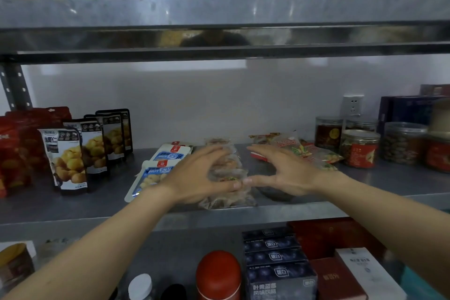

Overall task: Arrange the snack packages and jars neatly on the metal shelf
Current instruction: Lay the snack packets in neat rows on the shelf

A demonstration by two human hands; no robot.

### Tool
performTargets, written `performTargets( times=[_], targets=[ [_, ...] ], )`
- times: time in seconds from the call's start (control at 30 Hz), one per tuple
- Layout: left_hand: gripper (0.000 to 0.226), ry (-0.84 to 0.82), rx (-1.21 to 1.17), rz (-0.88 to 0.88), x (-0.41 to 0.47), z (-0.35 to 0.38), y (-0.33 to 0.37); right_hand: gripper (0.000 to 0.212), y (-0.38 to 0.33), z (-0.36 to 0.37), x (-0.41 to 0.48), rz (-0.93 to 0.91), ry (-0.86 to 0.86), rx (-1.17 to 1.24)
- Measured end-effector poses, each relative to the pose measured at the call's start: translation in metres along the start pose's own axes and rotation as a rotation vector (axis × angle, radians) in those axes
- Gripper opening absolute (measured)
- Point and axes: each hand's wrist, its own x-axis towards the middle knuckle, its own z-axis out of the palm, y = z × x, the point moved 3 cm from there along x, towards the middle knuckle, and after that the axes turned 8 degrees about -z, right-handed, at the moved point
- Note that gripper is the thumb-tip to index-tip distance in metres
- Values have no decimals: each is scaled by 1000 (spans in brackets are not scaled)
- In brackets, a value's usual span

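Observation:
A row of clear snack packets lies front to back in the middle of the metal shelf. My left hand rests on the row's left side, fingers curved over it. Over the right side hovers my right hand, fingers spread, thumb tip touching the left thumb. White and blue nut packets lie flat to the left. Black and white chestnut pouches stand further left beside red bags. Loose red and clear packets lie to the right, in front of several clear jars.
An upper shelf with bottles and boxes hangs close overhead. Below the front edge stand dark drink cartons, a red flask and red and white boxes. A dark blue box stands at the back right by a wall socket.

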Motion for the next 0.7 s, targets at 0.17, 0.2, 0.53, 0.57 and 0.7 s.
performTargets(
  times=[0.17, 0.2, 0.53, 0.57, 0.7],
  targets=[
    [92, 24, 98, 18, 14, 0, 16, 89, 20, -17, -11, 80, 97, -300],
    [92, 21, 109, 26, 17, 2, 20, 88, 23, -19, -14, 94, 95, -341],
    [90, -41, 168, 73, 55, 23, 61, 80, 57, -42, -29, 156, 61, -407],
    [89, -35, 180, 77, 61, 25, 65, 78, 65, -45, -27, 157, 61, -385],
    [79, -24, 172, 14, 94, 34, 81, 85, 110, -53, -6, 234, 86, -231]
  ],
)
